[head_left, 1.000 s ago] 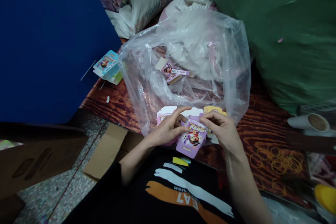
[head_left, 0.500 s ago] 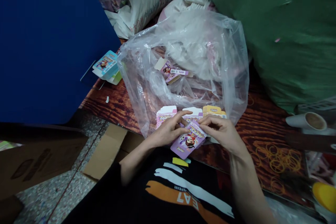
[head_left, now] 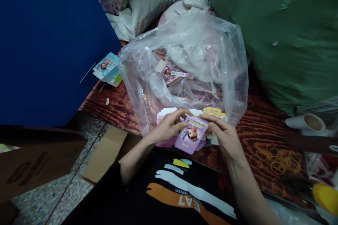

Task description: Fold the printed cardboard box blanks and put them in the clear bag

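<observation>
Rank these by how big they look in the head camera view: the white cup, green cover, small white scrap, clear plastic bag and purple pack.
1. Green cover, though cut off by the frame
2. Clear plastic bag
3. Purple pack and white cup: too alike to rank
4. White scrap

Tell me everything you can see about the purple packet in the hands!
The purple packet looks thin and flat, maybe shiny card or film, with rounded corners. Its printed front shows a cartoon figure in red, a ball and lettering too blurred to read. It is tilted, held near its upper part between the left hand and right hand, by the table's near edge.
</observation>
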Demonstrator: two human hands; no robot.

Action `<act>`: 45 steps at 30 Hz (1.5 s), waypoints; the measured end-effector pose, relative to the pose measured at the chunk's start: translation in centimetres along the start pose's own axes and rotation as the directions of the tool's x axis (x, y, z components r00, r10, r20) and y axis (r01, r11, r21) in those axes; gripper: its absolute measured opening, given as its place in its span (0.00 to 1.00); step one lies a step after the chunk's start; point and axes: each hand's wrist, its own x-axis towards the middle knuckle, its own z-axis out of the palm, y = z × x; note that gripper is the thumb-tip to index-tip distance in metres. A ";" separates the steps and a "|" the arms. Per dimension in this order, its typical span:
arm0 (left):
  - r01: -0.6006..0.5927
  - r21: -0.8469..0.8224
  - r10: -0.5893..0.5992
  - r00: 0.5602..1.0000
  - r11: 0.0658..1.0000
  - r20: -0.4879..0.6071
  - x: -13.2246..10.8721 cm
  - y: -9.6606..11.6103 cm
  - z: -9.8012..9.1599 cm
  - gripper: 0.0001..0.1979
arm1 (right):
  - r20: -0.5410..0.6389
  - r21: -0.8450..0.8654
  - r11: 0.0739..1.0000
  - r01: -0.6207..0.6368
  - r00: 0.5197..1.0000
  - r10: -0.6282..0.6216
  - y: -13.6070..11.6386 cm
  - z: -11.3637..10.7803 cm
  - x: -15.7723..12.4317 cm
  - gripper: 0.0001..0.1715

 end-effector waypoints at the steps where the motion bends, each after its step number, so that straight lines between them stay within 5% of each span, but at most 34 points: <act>1: -0.014 -0.003 0.014 0.999 1.000 -0.042 0.9 0.4 -0.5 0.17 | -0.128 -0.001 1.000 0.009 0.992 -0.009 0.2 0.2 0.1 0.17; 3: -0.110 0.034 0.114 0.983 0.993 -0.147 2.8 1.2 -1.5 0.23 | -0.280 -0.112 0.992 0.057 0.956 -0.086 0.7 0.6 0.0 0.16; 4: -0.171 0.086 0.185 0.963 0.982 -0.198 3.6 1.6 -1.9 0.27 | -0.258 -0.222 0.971 0.089 0.955 -0.146 0.9 0.8 -0.2 0.14; 7: -0.258 0.285 0.330 0.912 0.923 -0.244 4.1 1.7 -2.4 0.34 | 0.066 -0.585 0.783 0.210 0.975 -0.212 1.9 1.3 -1.2 0.18; 9: -0.232 0.337 0.309 0.930 0.912 -0.197 3.1 1.1 -2.0 0.32 | 0.226 -0.741 0.616 0.268 0.963 -0.147 2.5 1.7 -1.7 0.30; 11: -0.180 0.326 0.240 0.958 0.928 -0.154 1.5 0.4 -1.3 0.28 | 0.300 -0.827 0.483 0.288 0.952 -0.054 2.9 2.0 -1.7 0.38; 13: -0.137 0.284 0.187 0.970 0.949 -0.154 0.1 -0.2 -0.7 0.25 | 0.317 -0.866 0.413 0.282 0.948 0.018 2.7 2.2 -1.1 0.34; 15: -0.118 0.215 0.158 0.971 0.969 -0.179 -0.7 -0.5 -0.3 0.24 | 0.282 -0.857 0.448 0.256 0.959 -0.009 1.6 2.2 -0.3 0.21; 18: -0.087 0.033 0.090 0.991 0.996 -0.099 -1.0 -0.5 0.0 0.31 | 0.183 -0.657 0.693 0.297 0.955 -0.236 -1.4 2.1 0.4 0.02; 20: -0.041 -0.142 0.054 0.995 0.989 0.088 -0.8 -0.6 0.3 0.36 | 0.111 -0.446 0.817 0.367 0.928 -0.356 -3.7 2.2 0.4 0.06; 23: 0.089 -0.313 0.018 0.946 0.946 0.323 -0.2 -0.7 1.0 0.33 | 0.111 -0.237 0.887 0.396 0.918 -0.380 -5.5 2.2 0.1 0.13; 26: 0.211 -0.356 -0.120 0.958 0.911 0.261 0.0 -0.8 1.6 0.30 | -0.008 -0.141 0.931 0.338 0.940 -0.342 -4.8 2.0 0.0 0.18; 29: 0.276 -0.414 -0.233 0.961 0.867 0.153 -0.1 -1.0 1.9 0.31 | -0.216 -0.074 0.959 0.273 0.934 -0.283 -2.7 1.7 0.3 0.10; 38: 0.237 -0.659 -0.161 0.971 0.714 0.176 0.0 -1.3 3.0 0.33 | -0.089 0.224 0.972 0.076 0.994 -0.057 -1.0 2.7 0.1 0.19; 45: 0.171 -0.448 -0.130 0.984 0.877 0.121 -0.1 -1.3 3.3 0.38 | -0.202 0.041 0.982 0.183 0.964 -0.171 -0.4 2.3 0.0 0.08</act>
